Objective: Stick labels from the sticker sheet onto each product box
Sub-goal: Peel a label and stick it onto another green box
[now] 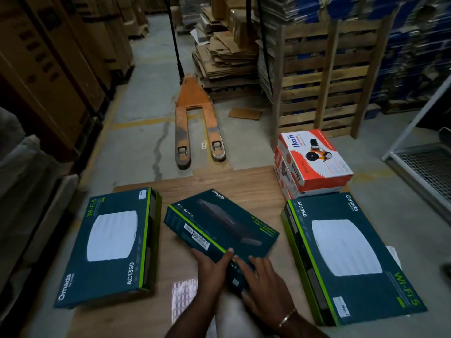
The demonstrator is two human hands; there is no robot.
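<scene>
A dark teal switch box lies tilted in the middle of the wooden board. My left hand grips its near edge, thumb on top. My right hand rests with straight fingers on the box's near end. The pink sticker sheet lies flat on the board, just left of my left forearm. Two larger teal Wi-Fi boxes lie flat: the left Wi-Fi box and the right Wi-Fi box.
Red-and-white Ikon boxes are stacked at the board's far right corner. An orange pallet jack stands on the concrete floor beyond the board. Wooden pallets and flattened cardboard rise behind. A wire cage is at right.
</scene>
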